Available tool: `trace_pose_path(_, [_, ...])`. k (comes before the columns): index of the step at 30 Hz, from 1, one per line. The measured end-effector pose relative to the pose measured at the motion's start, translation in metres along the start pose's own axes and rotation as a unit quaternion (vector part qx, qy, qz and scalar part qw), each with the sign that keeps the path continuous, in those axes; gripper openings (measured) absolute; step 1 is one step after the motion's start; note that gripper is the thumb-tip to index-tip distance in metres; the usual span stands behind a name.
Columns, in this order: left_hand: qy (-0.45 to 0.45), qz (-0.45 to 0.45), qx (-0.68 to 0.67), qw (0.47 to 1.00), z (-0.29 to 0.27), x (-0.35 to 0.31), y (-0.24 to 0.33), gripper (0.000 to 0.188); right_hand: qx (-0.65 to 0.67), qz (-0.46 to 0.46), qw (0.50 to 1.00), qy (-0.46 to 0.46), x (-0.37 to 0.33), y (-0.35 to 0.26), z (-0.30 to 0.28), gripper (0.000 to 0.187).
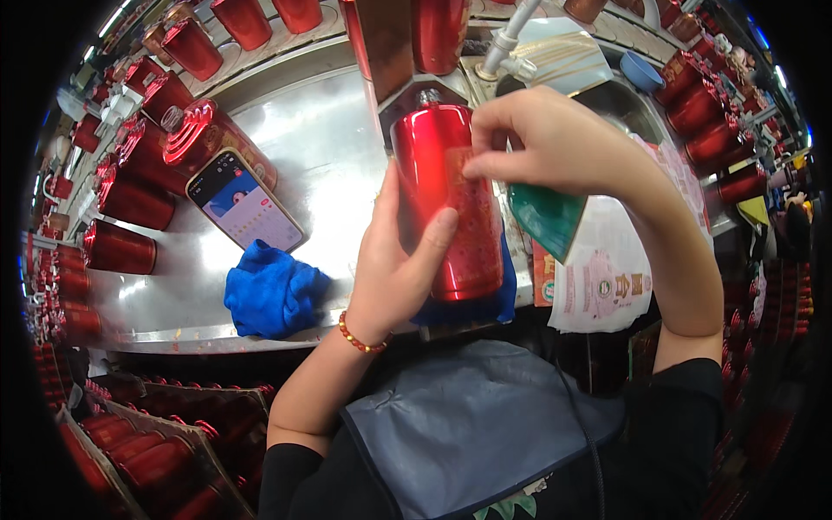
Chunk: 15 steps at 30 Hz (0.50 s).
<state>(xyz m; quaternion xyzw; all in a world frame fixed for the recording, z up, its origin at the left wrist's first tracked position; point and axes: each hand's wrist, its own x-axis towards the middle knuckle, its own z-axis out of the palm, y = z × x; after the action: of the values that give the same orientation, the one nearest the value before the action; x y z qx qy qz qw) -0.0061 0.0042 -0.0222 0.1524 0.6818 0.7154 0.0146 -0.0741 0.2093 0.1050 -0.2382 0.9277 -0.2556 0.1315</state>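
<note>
At frame centre my left hand (pixel 394 269) grips the glossy red metal bottle (pixel 448 199) while my right hand (pixel 542 139) pinches a label onto it, which I judge needs smoothing next.

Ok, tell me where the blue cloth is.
In the head view, the blue cloth lies on the metal counter, left of the left hand, just below the phone.

Glossy red can (pixel 451 199) with dotted band, blue cloth (pixel 273 290), green pad (pixel 546 218).

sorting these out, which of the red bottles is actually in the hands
The upright red bottle at centre, standing on a blue cloth: left hand grips its side, right hand touches its front. The others lie untouched.
</note>
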Motion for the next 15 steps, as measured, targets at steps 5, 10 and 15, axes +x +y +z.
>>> trace_pose_path(5, [-0.036, -0.03, -0.086, 0.995, -0.002, 0.005, 0.014, 0.073, 0.201, 0.048, 0.966, 0.158, -0.021, 0.048, 0.04, 0.036])
trace_pose_path(10, [-0.091, -0.06, -0.056, 0.993, -0.008, 0.007, 0.011, 0.073, 0.524, 0.099, 0.846, 0.016, -0.059, 0.038, 0.09, 0.083])
trace_pose_path(15, [-0.094, -0.081, -0.107, 0.987, -0.009, 0.007, 0.015, 0.072, 0.537, 0.084, 0.838, 0.059, -0.065, 0.028, 0.105, 0.089])
